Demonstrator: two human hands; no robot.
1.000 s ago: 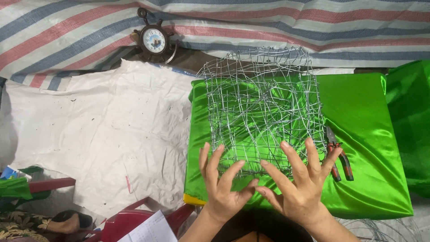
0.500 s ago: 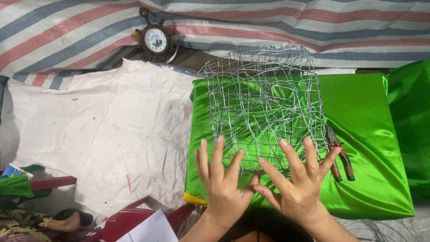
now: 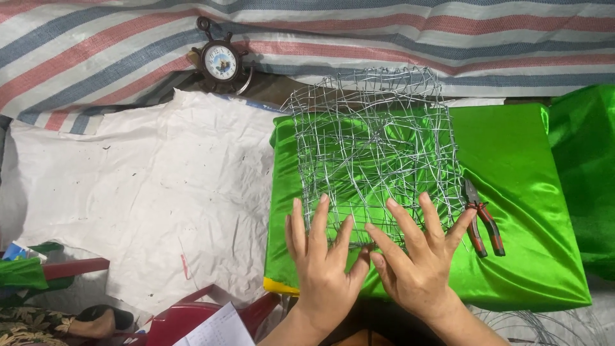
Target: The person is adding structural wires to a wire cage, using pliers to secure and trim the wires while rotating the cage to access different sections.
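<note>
Both hands are lying flat, palms down, on the near edge of a silver wire mesh cage woven from thin crossed metal strands (image 3: 375, 150). The left hand (image 3: 323, 266) is resting with its fingers spread and pointing away from the person, fingertips pressing on the mesh's near-left part. The right hand (image 3: 413, 263) is lying just beside it, fingers fanned out wide over the near-right part of the mesh, its thumb nearly touching the left thumb. Neither hand is gripping or pinching anything; both are open and pressing down.

The wire mesh is sitting on a block covered in shiny bright green satin cloth (image 3: 519, 166), taking up the block's left and middle portion and reaching past its far edge. A pair of pliers with red and black handles (image 3: 482, 221) is lying on the green cloth just right of the right hand's little finger. To the left, a crumpled white sheet (image 3: 141, 186) is covering the surface. At the far side, a small dark ship's-wheel-shaped clock (image 3: 221, 61) is leaning against a tarpaulin striped in red, blue and white (image 3: 96, 45). A red plastic chair (image 3: 186, 320) is showing at the near left.
</note>
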